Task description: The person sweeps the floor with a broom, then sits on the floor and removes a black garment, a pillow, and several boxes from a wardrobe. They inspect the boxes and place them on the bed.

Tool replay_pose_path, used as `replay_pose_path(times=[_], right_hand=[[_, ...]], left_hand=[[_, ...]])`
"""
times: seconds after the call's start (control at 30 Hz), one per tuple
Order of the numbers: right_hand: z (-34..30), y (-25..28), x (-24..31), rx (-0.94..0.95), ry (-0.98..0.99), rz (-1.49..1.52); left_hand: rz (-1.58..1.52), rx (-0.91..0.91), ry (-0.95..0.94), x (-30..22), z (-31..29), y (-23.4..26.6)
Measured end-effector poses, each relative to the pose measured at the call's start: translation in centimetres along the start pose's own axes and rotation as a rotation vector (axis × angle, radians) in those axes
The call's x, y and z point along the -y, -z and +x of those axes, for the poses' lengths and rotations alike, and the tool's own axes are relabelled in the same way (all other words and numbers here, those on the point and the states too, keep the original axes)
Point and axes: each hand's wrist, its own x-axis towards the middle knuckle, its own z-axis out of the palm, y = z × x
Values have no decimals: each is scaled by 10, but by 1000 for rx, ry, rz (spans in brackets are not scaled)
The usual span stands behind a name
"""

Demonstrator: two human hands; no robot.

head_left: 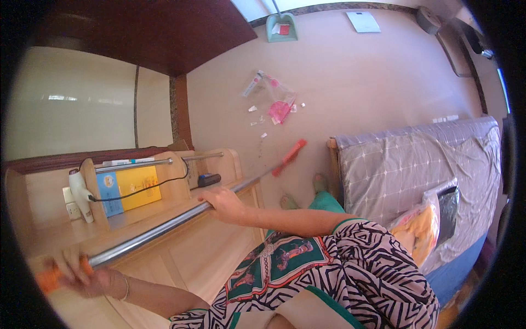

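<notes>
A broom [164,223] with a silver metal handle slants across the view, from an orange grip at the lower left to a red-orange head [289,158] on the floor. My left hand [90,278], slightly blurred, is closed round the orange grip. Further down the shaft, my right hand [223,205] grasps the metal tube. Beyond the broom head lies a crumpled clear and pink plastic wrapper [280,111]. Small white scraps [264,135] are scattered around it. My feet, in green slippers [289,202], stand just nearer than the head.
A pale green dustpan [282,37] holding red and white litter rests at the far wall, with a white flat scale [364,22] to its right. On the left stands a wooden desk [76,230] bearing a hair dryer [81,192]. A plastic-covered bed [378,164] occupies the right.
</notes>
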Motion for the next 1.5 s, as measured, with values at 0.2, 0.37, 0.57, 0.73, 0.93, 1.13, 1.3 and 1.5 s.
replay_pose_path(times=[0.2, 0.37, 0.57, 0.73, 0.93, 1.13, 1.3, 1.5], right_hand=[[-19, -19, -48, 238, -416, -112], [16, -38, -81, 126, -378, -186], [89, -63, -99, 44, -337, -250], [129, -89, -96, -108, -290, -230], [124, -132, -57, -90, -169, -260], [88, -161, -58, -52, -260, -319], [105, -155, -92, -102, -293, -282], [113, -156, -93, -194, -179, -295]], left_hand=[[-220, 543, 561, 79, 6, 21], [-365, 783, 577, 96, 6, 16], [-299, 882, 405, 108, 22, 34], [-391, 977, 316, 117, 39, 67], [-419, 523, 277, 91, 90, 99], [-318, 580, 362, 123, 83, 96], [-286, 716, 316, 137, 52, 99], [-330, 666, 231, 107, 35, 113]])
